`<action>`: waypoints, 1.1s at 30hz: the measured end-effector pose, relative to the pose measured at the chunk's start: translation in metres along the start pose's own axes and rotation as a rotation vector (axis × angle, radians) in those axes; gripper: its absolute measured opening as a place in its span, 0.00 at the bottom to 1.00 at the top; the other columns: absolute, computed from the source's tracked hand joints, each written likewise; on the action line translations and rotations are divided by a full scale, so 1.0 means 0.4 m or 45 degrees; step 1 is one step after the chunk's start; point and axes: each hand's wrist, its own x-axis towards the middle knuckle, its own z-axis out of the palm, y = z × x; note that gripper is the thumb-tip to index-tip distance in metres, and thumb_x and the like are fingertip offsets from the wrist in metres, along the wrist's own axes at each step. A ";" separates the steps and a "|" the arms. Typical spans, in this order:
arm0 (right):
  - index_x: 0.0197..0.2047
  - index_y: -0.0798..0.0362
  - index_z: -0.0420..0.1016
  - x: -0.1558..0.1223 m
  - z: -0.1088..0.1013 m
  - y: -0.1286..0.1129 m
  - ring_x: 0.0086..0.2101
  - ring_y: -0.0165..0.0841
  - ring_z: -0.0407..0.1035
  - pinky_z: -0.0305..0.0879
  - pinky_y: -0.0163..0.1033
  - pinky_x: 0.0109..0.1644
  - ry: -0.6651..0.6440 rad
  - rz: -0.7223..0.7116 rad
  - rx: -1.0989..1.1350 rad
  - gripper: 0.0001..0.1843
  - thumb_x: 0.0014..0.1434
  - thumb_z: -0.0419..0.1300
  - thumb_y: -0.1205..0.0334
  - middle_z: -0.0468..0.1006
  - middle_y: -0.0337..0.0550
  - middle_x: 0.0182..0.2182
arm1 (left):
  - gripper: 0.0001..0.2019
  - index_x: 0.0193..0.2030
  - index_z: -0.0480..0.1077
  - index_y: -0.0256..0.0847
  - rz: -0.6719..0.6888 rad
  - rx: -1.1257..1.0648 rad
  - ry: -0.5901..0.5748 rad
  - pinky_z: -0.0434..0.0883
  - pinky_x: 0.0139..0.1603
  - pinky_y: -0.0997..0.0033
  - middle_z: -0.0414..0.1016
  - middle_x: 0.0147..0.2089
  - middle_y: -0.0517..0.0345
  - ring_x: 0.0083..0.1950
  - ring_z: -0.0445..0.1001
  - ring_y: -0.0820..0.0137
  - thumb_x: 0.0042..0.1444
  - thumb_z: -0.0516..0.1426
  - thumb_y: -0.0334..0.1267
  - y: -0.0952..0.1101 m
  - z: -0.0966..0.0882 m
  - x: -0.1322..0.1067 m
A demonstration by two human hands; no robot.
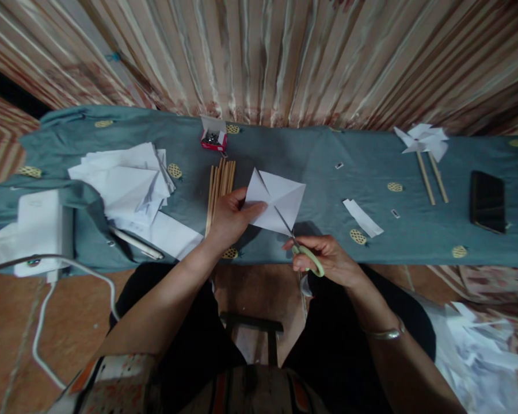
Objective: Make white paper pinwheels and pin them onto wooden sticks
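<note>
A square of white paper [285, 192] with diagonal creases is pinched at its left side by my left hand [233, 215], thumb on top. One slit runs in from its upper left corner. My right hand [323, 256] grips scissors with light green handles [311, 260], and their blades lie across the paper's lower right corner, pointing toward its centre. Just behind my left hand lies a row of several wooden sticks [220, 178]. A cut paper strip [362, 217] rests to the right of my right hand.
A stack of white paper [125, 178] and a white power bank [41, 230] with a cable lie left. At the back stands a small red box [214, 138] of metal pieces. Paper pinwheels [423, 140] on sticks and a phone [487, 201] lie right. Paper scraps fill a bag [479, 351] below.
</note>
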 end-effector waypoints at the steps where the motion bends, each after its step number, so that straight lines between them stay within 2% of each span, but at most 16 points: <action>1: 0.38 0.54 0.80 0.000 0.000 0.000 0.22 0.24 0.70 0.69 0.29 0.25 -0.001 0.002 -0.002 0.21 0.41 0.75 0.56 0.76 0.34 0.20 | 0.12 0.33 0.75 0.36 -0.003 0.009 0.006 0.64 0.27 0.76 0.77 0.29 0.60 0.28 0.70 0.74 0.42 0.67 0.39 0.000 0.000 0.000; 18: 0.37 0.54 0.80 0.004 -0.002 0.006 0.20 0.24 0.67 0.67 0.29 0.24 0.005 -0.047 -0.061 0.21 0.40 0.75 0.55 0.74 0.33 0.20 | 0.11 0.33 0.75 0.37 0.001 -0.027 0.001 0.64 0.26 0.76 0.76 0.29 0.60 0.27 0.70 0.74 0.42 0.67 0.38 0.002 0.003 -0.001; 23: 0.41 0.54 0.79 -0.002 0.000 0.000 0.23 0.25 0.68 0.65 0.30 0.26 -0.057 -0.068 -0.161 0.22 0.45 0.73 0.52 0.77 0.36 0.24 | 0.11 0.33 0.75 0.37 -0.009 -0.014 -0.011 0.63 0.26 0.75 0.76 0.29 0.60 0.27 0.69 0.74 0.43 0.67 0.39 0.001 0.002 -0.002; 29: 0.44 0.56 0.77 -0.020 -0.033 -0.020 0.26 0.26 0.68 0.67 0.33 0.31 -0.213 -0.051 -0.229 0.23 0.49 0.70 0.50 0.76 0.38 0.27 | 0.10 0.32 0.75 0.38 0.005 -0.075 0.019 0.65 0.27 0.75 0.77 0.29 0.60 0.27 0.70 0.74 0.43 0.67 0.39 -0.001 -0.008 0.009; 33: 0.44 0.57 0.77 -0.040 -0.065 -0.043 0.26 0.27 0.68 0.67 0.34 0.31 -0.178 0.026 -0.260 0.26 0.47 0.71 0.47 0.76 0.39 0.27 | 0.12 0.33 0.76 0.37 -0.037 -0.124 0.037 0.67 0.29 0.73 0.78 0.30 0.59 0.28 0.72 0.73 0.41 0.67 0.39 0.006 -0.013 0.016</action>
